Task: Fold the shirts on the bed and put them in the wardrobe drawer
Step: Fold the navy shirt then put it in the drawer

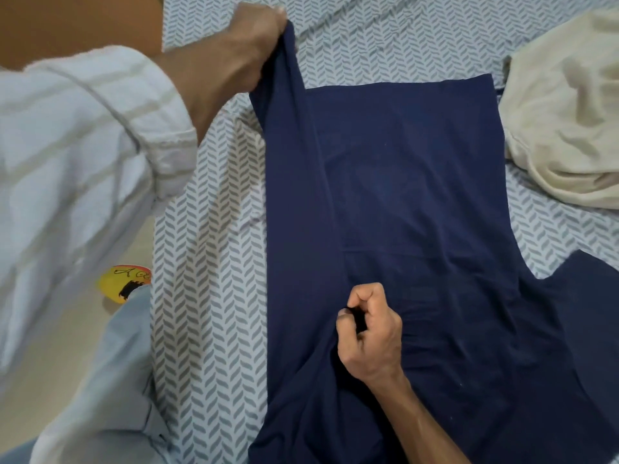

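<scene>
Two hands: both are on one navy shirt (402, 195), lying flat on the patterned bed sheet (207, 262).
Left hand (254, 41): fingers curled tight round the far corner of the shirt's side panel, lifting it off the sheet, looks like it's carrying that edge over for a lengthwise fold.
Right hand (368, 329): thumb and fingertips pinch a bit of cloth near the collar end, probably so both ends of the fold line travel together.
Fold so far: a long strip runs between the two grips, already doubled over I'd guess.
Cream garment (562, 112): bunched up beyond the right fingers, unfolded, partly cut off by the frame.
Hard to tell: the near sleeve and hem run out of view, no wardrobe or drawer visible.
</scene>
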`<state>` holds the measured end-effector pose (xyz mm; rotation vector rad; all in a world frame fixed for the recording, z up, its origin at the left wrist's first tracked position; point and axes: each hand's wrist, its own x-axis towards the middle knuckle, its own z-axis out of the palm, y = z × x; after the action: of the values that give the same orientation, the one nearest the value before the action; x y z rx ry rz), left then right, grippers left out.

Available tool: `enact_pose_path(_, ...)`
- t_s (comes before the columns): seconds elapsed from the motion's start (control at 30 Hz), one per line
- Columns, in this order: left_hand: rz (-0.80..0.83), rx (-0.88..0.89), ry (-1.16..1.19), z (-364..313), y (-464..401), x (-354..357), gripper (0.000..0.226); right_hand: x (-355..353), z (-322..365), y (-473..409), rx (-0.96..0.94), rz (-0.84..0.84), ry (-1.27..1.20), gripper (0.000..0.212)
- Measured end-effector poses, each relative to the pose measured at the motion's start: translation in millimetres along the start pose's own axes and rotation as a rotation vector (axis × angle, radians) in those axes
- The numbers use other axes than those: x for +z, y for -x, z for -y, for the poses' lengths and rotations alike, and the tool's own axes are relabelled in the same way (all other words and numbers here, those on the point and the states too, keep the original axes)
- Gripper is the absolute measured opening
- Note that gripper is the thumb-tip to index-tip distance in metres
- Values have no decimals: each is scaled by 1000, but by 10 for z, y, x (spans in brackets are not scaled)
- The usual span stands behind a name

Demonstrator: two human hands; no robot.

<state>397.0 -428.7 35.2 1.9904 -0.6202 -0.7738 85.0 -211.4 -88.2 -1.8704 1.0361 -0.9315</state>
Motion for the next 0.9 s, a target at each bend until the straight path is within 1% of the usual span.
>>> enact_pose_path(0.03, 13, 23, -36, -31, 16, 91, 25, 6, -14, 8, 4, -16, 9, 19)
enact_pose_path(0.13, 68, 182, -213, 92, -88, 479, 37, 34, -64, 8, 29, -61, 64, 20)
enact_pose_path(0.23, 124, 221, -355, 408, -313, 737, 29, 58, -77, 16, 36, -99, 107, 22)
enact_pose_path(0.33, 71, 210, -537, 628, -424, 878, 19, 78, -96, 20, 33, -111, 126, 24)
enact_pose_path(0.4, 36, 191, -558, 647, -460, 935, 18, 89, -130, 21, 41, -109, 138, 25)
enact_pose_path(0.47, 41, 212, -505, 602, -418, 905, 28, 93, -141, 22, 53, -102, 145, 25)
enact_pose_path(0.53, 60, 268, -397, 518, -317, 775, 36, 92, -135, 14, 66, -102, 148, 25)
enact_pose_path(0.6, -6, 323, -356, 481, -143, 559, 49, 90, -133, -3, 77, -100, 144, 26)
enact_pose_path(0.67, -115, 346, -426, 554, 223, 258, 53, 73, -76, -18, 76, -102, 140, 28)
enact_pose_path(0.7, -127, 333, -439, 658, 421, 147, 55, 72, -64, -44, 87, -91, 134, 29)
enact_pose_path(0.77, -48, 234, -406, 894, 1003, -88, 59, 19, 39, -58, 129, -64, 131, 30)
enact_pose_path(0.8, 31, 145, -390, 1015, 1368, -195, 55, -22, 114, -55, 166, -49, 130, 30)
enact_pose_path(0.87, 188, -27, -440, 1325, 2036, -317, 40, -81, 165, -113, 256, -9, 128, 30)
enact_pose_path(0.9, 236, -65, -492, 1446, 2420, -417, 32, -136, 259, -98, 291, 5, 119, 31)
